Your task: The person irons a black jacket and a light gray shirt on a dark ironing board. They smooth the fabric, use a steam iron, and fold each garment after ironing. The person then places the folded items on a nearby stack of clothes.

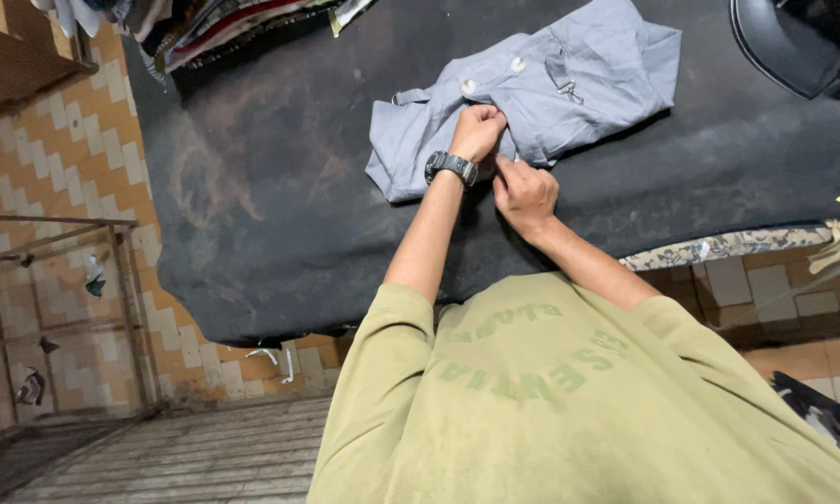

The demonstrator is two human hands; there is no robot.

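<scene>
Your left hand (479,129) and right hand (525,191) both pinch the crumpled grey-blue cotton garment (541,89), upper centre; it lies partly folded, not yet flat.

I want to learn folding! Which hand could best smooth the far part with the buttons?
Probably the left hand: it already grips the crumpled grey-blue cotton garment nearest its white buttons; the right hand sits at the near edge.

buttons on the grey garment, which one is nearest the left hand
The lower-left white button, just above the left hand; the other button sits farther up-right.
</scene>
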